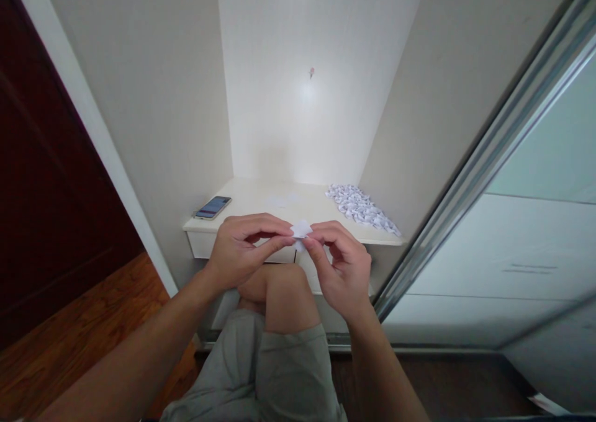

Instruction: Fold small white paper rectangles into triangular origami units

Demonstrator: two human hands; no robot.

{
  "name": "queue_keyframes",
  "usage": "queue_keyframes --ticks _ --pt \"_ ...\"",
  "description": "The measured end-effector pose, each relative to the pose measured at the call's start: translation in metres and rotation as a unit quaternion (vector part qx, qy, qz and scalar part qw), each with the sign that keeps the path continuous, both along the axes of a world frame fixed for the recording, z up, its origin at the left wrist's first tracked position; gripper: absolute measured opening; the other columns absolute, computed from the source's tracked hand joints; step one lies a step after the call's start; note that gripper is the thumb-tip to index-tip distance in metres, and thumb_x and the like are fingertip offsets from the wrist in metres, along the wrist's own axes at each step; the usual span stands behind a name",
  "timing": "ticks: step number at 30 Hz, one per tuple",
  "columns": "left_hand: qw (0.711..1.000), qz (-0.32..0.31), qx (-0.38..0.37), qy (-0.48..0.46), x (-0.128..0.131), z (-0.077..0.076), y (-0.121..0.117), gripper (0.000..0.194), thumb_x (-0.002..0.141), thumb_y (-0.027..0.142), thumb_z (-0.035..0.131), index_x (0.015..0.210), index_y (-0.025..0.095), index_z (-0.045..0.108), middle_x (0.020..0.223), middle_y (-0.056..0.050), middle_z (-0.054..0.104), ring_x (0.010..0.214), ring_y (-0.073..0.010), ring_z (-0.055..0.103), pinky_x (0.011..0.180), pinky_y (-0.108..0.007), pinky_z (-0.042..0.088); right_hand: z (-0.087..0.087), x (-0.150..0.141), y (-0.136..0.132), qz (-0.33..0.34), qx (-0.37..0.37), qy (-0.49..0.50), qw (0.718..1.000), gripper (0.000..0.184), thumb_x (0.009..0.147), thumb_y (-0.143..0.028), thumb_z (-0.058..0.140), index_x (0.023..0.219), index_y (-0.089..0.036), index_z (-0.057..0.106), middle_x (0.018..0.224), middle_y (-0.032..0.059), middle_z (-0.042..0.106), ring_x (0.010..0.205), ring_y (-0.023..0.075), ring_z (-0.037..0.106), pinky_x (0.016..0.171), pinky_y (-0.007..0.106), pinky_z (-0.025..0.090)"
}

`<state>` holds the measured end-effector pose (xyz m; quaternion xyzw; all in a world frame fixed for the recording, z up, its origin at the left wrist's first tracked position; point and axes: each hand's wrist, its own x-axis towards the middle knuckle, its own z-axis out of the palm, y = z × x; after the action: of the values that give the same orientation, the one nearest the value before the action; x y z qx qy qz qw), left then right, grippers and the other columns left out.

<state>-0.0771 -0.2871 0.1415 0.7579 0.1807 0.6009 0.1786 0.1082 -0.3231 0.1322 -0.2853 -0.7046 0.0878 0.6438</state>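
Note:
Between my two hands is a small piece of white paper point(301, 228), partly folded, held above my knees in front of the white shelf point(251, 192). My left hand point(244, 245) pinches its left side between thumb and forefinger. On the other side, my right hand point(339, 260) grips the paper the same way, its remaining fingers curled. The fingertips cover part of the paper, so its exact fold is hard to see. Behind my hands, a few flat pale paper pieces point(279, 202) lie on the shelf, faint against its white top.
At the shelf's right side lies a heap of small folded white papers point(361, 208). A phone point(213, 208) rests at the left edge, its screen lit. Alcove walls stand close on both sides, with a metal sliding-door frame point(465, 161) to the right. My legs are below the shelf front.

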Motion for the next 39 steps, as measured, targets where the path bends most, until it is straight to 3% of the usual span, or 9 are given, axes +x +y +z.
queue_keyframes --ticks 7,12,16,21,27,33,39 --pt "0.999 -0.01 0.011 0.034 -0.002 0.017 -0.027 0.007 0.089 0.023 0.076 0.084 0.018 0.078 0.084 -0.007 0.079 0.076 -0.016 0.073 0.069 -0.025 0.058 0.009 0.012 -0.023 -0.001 0.008 -0.054 0.998 0.008 0.092 -0.019 0.073 0.094 -0.025 0.077 0.092 0.0031 0.08 0.082 0.0183 0.073 0.074 0.033 0.057" --pt "0.999 -0.023 -0.002 0.029 0.005 0.024 -0.048 0.009 0.087 0.026 0.078 0.087 0.017 0.079 0.09 -0.009 0.08 0.08 -0.0174 0.074 0.072 -0.027 0.061 0.015 0.012 -0.046 -0.008 -0.031 -0.006 0.999 0.007 0.093 -0.022 0.071 0.091 -0.024 0.078 0.093 0.0034 0.08 0.083 0.0178 0.072 0.075 0.032 0.056" --pt "0.999 -0.025 -0.024 -0.003 0.012 0.024 -0.05 0.013 0.086 0.031 0.08 0.082 0.018 0.079 0.09 -0.008 0.081 0.081 -0.0181 0.075 0.074 -0.028 0.063 0.019 0.01 -0.052 -0.005 -0.071 0.029 0.997 0.005 0.091 -0.025 0.075 0.087 -0.023 0.079 0.09 0.0038 0.08 0.081 0.0185 0.071 0.075 0.033 0.055" --pt "0.998 -0.046 -0.043 -0.031 0.025 0.026 -0.03 0.014 0.086 0.031 0.08 0.082 0.018 0.078 0.092 -0.008 0.081 0.083 -0.0187 0.076 0.074 -0.028 0.064 0.023 0.018 -0.036 -0.029 -0.096 0.056 0.993 0.005 0.087 -0.025 0.078 0.083 -0.023 0.078 0.081 0.0018 0.079 0.072 0.0169 0.069 0.071 0.031 0.053" --pt "0.989 -0.055 -0.138 -0.023 0.036 0.025 0.011 0.02 0.08 0.038 0.085 0.081 0.019 0.08 0.08 -0.005 0.08 0.073 -0.0181 0.076 0.069 -0.027 0.066 0.022 0.025 0.0 -0.051 -0.119 0.061 0.99 0.006 0.088 -0.023 0.077 0.082 -0.024 0.079 0.082 0.0011 0.08 0.075 0.0167 0.071 0.072 0.03 0.056" --pt "0.974 -0.04 -0.21 -0.073 0.028 0.015 0.051 0.017 0.078 0.032 0.088 0.082 0.019 0.079 0.073 -0.002 0.079 0.059 -0.0155 0.073 0.058 -0.025 0.064 0.022 0.011 0.048 -0.024 -0.169 0.102 0.98 0.002 0.083 -0.024 0.081 0.084 -0.023 0.08 0.083 0.0022 0.08 0.073 0.0166 0.072 0.07 0.029 0.058" --pt "0.97 -0.006 -0.222 -0.103 0.02 0.015 0.073 0.013 0.076 0.031 0.089 0.081 0.022 0.08 0.074 -0.001 0.08 0.064 -0.0163 0.075 0.061 -0.026 0.066 0.023 0.005 0.086 0.004 -0.183 0.083 0.98 0.004 0.082 -0.026 0.083 0.086 -0.025 0.082 0.084 0.0026 0.081 0.075 0.0182 0.073 0.072 0.033 0.06"
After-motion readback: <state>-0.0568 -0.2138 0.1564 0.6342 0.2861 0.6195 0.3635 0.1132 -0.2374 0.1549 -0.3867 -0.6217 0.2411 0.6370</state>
